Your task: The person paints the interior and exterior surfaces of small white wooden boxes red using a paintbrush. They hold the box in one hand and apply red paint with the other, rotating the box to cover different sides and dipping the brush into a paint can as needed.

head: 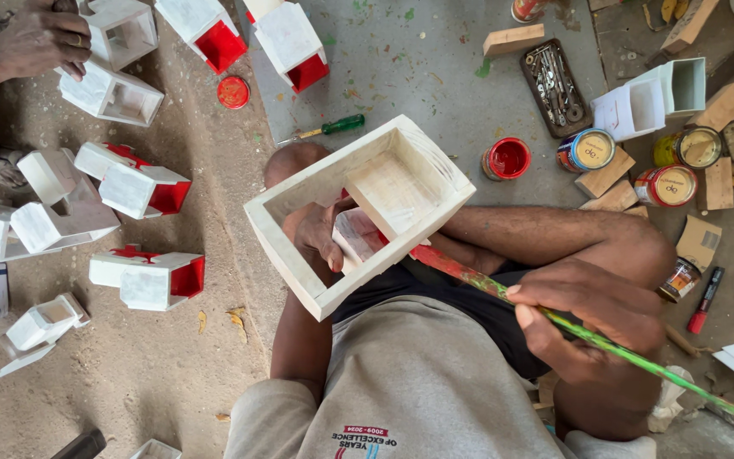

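The left hand gripped a white wooden box frame from inside, fingers curled around one of its inner walls, so the open frame sat tilted above the person's lap, directly in front of the right hand. The right hand was clenched around a long paintbrush handle, green and smeared with red, which ran from past the hand's outer side up to the frame's lower edge; its red-stained tip touched the frame close to the left hand's fingers. Just beyond the frame, ahead of the right hand, stood an open tin of red paint, and farther off on that same side sat several closed paint tins among wooden offcuts, with a tray of metal tools beyond them. A green-handled screwdriver lay on the floor beyond the left hand. Out past the left hand's side, well apart, white boxes with red-painted insides were scattered on the sandy ground. At the far corner on that side another person's hand rested on one of the white boxes.
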The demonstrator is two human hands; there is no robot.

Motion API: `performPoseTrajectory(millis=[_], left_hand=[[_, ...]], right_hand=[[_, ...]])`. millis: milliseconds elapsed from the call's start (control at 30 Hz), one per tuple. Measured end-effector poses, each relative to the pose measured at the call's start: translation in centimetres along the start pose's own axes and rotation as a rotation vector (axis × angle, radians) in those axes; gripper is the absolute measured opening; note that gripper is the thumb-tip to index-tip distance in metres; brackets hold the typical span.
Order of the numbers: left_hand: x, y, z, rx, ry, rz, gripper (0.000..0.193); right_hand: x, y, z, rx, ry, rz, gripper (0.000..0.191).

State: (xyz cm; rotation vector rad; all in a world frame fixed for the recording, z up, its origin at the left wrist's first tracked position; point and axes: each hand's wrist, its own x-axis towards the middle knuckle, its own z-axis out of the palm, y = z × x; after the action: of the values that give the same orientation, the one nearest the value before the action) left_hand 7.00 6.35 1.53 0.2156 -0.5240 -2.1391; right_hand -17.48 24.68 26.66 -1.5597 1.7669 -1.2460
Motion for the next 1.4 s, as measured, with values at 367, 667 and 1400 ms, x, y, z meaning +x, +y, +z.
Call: performPoseTrajectory(millis=[367,667,1400], left_hand=[[0.8,-0.8,0.2,0.033,-0.011,-0.011,0.125],[0.3,-0.7,-0.2,0.06,0.004,-0.029,0.12],[-0.7,-0.7,-0.5,0.112,0.019,-0.09,0.109]], right_hand=[[0.0,1.6,-0.7,0.039,-0.017,-0.04,0.014],[-2.5,4.2,-0.3,0.148,0.095,-0.002,0.013],[-6.5,3.1,3.3,-0.085,0.139,-0.184,0.011]])
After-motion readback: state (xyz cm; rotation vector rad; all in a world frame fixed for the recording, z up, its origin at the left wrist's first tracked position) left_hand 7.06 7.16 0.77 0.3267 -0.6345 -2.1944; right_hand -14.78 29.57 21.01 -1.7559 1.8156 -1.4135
